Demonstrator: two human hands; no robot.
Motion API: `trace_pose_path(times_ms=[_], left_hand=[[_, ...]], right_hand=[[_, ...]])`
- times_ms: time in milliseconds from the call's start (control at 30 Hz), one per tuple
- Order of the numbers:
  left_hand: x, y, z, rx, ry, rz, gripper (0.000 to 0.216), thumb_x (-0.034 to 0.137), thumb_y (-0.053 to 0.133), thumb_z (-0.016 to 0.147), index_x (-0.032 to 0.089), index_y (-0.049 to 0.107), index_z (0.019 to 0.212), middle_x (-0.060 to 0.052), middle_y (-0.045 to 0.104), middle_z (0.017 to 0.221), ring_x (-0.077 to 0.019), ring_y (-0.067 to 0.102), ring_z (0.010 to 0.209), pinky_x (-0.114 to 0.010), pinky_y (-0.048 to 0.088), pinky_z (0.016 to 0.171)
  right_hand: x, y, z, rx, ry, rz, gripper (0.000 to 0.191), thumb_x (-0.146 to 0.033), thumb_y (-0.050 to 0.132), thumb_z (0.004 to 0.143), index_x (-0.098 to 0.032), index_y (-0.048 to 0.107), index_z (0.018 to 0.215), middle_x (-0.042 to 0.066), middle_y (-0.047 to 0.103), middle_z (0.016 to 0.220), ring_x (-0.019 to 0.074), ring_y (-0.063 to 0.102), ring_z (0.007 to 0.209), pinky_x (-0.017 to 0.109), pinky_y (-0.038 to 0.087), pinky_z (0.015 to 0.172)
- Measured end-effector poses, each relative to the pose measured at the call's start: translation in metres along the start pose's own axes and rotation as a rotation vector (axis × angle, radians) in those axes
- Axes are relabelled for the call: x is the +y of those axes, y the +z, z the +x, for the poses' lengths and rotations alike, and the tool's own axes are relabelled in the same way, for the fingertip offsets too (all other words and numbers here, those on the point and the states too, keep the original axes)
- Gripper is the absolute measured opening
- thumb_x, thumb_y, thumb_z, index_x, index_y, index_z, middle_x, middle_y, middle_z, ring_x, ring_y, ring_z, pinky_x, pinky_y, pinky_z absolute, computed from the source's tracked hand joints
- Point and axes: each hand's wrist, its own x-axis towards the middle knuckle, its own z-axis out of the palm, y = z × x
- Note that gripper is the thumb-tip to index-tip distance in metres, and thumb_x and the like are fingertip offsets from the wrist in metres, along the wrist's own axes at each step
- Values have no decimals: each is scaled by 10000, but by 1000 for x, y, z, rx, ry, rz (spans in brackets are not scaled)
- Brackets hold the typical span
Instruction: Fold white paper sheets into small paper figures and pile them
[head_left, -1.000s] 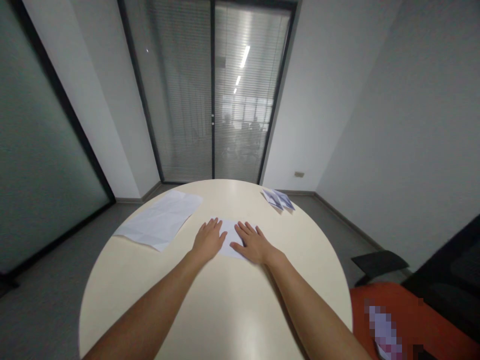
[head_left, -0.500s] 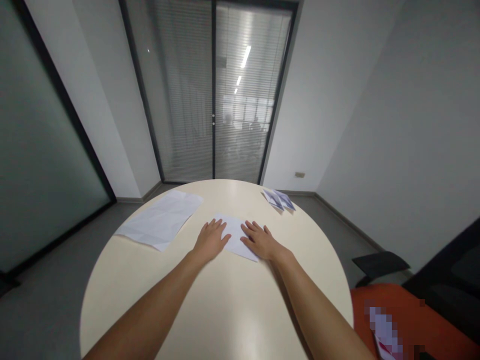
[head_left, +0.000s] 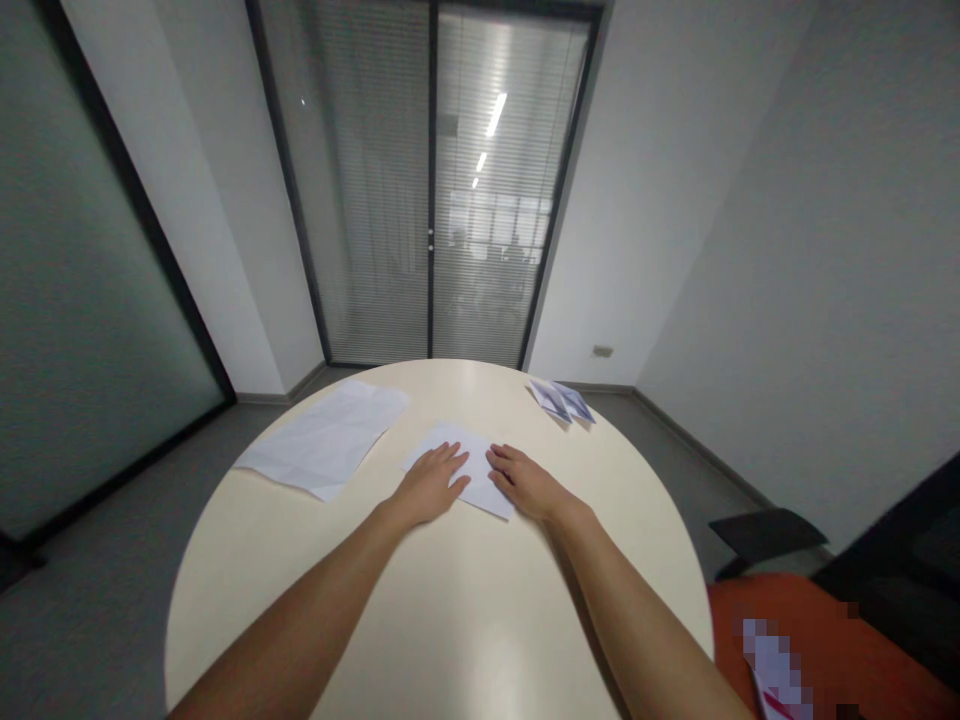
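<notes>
Shifted since the earlier frame: left hand [head_left: 433, 485] inward, with a corner of the small white sheet [head_left: 476, 472] newly exposed past its outer side. Palms down, nothing gripped: left fingers extended over the sheet, right hand [head_left: 529, 485] with fingers slightly bent at the sheet's right border. Small white sheet near the middle of the counter [head_left: 450, 610], toward its far edge. Farther out: large creased sheet [head_left: 326, 438] along the far-left edge; folded paper [head_left: 549, 402] close to the far-right edge; red-orange chair [head_left: 877, 655] beyond the right edge. Likely faults: skewing or wrinkling of the small white sheet from uneven pressure or sideways drag; folded paper knocked off the edge by a stray reach.
</notes>
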Motion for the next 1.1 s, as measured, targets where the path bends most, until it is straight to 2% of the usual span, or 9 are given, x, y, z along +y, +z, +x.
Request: trace_pose_path(times_ms=[67, 233, 333, 467, 567, 733, 833, 967, 1100], left_hand=[[0, -1, 0, -14, -20, 3, 495, 396, 477, 988, 195, 523, 1438, -102, 420, 1564, -276, 360, 1463, -456, 294, 1192], [1, -9, -1, 30, 18, -43, 386, 307, 531, 961, 193, 645, 1312, -76, 577, 1443, -243, 498, 1365, -389, 360, 1161], [3, -12, 0, 63, 10, -25, 339, 261, 533, 958, 194, 681, 1255, -81, 610, 1405, -246, 534, 1325, -400, 384, 1142], [4, -15, -1, 132, -59, 10, 309, 169, 500, 952, 209, 717, 1169, -69, 704, 1251, -230, 616, 1183, -373, 460, 1057], [2, -16, -3, 137, -63, -28, 282, 224, 520, 959, 220, 714, 1163, -67, 705, 1234, -234, 606, 1182, -377, 467, 1048], [-3, -15, -8, 51, 100, -93, 371, 384, 589, 937, 213, 676, 1256, -92, 580, 1429, -272, 476, 1358, -443, 355, 1164], [-5, -17, -9, 7, 138, -132, 407, 427, 663, 883, 205, 693, 1222, -97, 574, 1437, -297, 443, 1389, -462, 334, 1178], [-7, -20, -8, 6, 142, -233, 273, 365, 699, 861, 219, 736, 1088, -85, 643, 1350, -275, 487, 1352, -425, 373, 1148], [-7, -24, -5, 9, 122, -332, 182, 352, 677, 875, 209, 750, 962, -87, 696, 1221, -252, 582, 1229, -371, 427, 1080]], right_hand=[[3, -3, -2, -20, 25, -1, 438, -320, 375, 1019, -122, 600, 1339, 163, 546, 1452, 248, 445, 1392, 384, 324, 1162], [-1, -16, -4, -9, 116, 2, 333, -304, 465, 976, -168, 735, 1117, 137, 664, 1305, 266, 537, 1299, 379, 377, 1106], [-8, -17, -2, 16, 80, 124, 351, -306, 507, 948, -191, 722, 1201, 111, 648, 1346, 267, 548, 1292, 391, 389, 1101], [-13, -11, -2, -17, 7, 254, 400, -357, 492, 962, -176, 704, 1250, 118, 600, 1408, 262, 529, 1323, 403, 379, 1121], [-10, -9, -2, -14, 2, 246, 427, -371, 502, 961, -150, 685, 1277, 134, 601, 1403, 267, 506, 1346, 412, 372, 1129], [-5, -12, -3, -1, 50, 262, 424, -369, 506, 955, -152, 688, 1271, 138, 638, 1356, 271, 522, 1329, 421, 387, 1113], [-4, -15, -3, 4, 83, 257, 388, -340, 504, 943, -151, 729, 1196, 134, 671, 1307, 272, 548, 1295, 399, 416, 1076], [-3, -20, -4, 2, 91, 277, 363, -337, 475, 948, -151, 787, 953, 140, 698, 1256, 263, 634, 1150, 342, 468, 961], [-2, -24, -6, 8, 152, 317, 466, -417, 417, 979, -162, 762, 798, 112, 767, 1031, 241, 677, 897, 326, 483, 829]])
